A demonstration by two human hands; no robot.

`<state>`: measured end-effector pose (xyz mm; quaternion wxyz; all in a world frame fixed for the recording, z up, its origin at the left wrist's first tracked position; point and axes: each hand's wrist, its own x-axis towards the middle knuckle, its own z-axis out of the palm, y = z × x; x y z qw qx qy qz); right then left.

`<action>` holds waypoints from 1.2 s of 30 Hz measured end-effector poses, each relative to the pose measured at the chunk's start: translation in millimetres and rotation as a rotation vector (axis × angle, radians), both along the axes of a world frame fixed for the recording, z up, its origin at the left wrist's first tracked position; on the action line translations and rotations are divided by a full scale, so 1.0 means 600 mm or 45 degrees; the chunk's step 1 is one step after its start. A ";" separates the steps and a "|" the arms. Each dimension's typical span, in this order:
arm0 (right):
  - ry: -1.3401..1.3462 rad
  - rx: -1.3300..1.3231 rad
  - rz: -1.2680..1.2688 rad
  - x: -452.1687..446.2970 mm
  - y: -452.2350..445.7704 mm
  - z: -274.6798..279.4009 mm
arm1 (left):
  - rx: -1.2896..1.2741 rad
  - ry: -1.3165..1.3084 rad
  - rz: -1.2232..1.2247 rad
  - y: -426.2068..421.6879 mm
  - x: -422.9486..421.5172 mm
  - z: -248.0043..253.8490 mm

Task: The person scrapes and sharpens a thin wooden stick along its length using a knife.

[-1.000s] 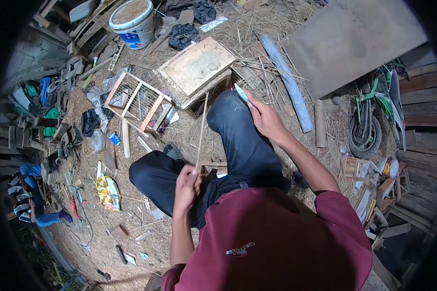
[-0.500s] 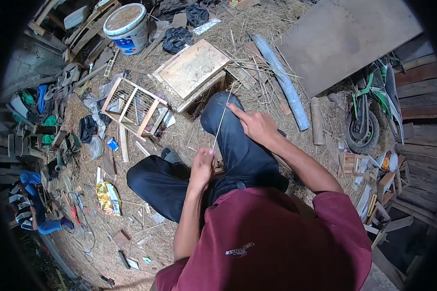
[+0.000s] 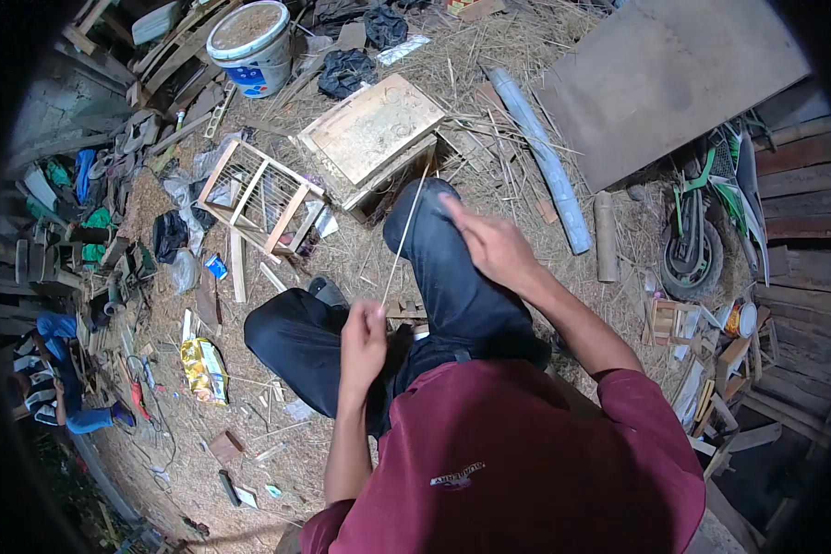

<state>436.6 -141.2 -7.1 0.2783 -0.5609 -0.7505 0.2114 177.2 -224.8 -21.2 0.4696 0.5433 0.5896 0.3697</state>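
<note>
My left hand (image 3: 364,340) is closed around the lower end of a thin pale bamboo stick (image 3: 404,242). The stick slants up and away past my raised knee towards the wooden box. My right hand (image 3: 495,247) is above that knee, its index finger stretched forward and the other fingers curled in. It grips a small dark knife (image 3: 444,207), mostly hidden and smeared by motion, its tip a little to the right of the stick.
Ahead stands a wooden box (image 3: 374,129) with dust on top, beside a small barred wooden cage (image 3: 262,200). Further out are a white bucket (image 3: 252,69), a long grey tube (image 3: 540,157) and a green motorbike (image 3: 697,217). Another person (image 3: 60,374) sits at far left.
My left hand has drawn back towards me and left with the stick. The right hand has shifted slightly right, and the knife has moved off the stick.
</note>
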 end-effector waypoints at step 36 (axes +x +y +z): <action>-0.427 -0.160 0.229 -0.043 0.003 0.026 | 0.163 0.547 -0.005 0.097 0.082 0.001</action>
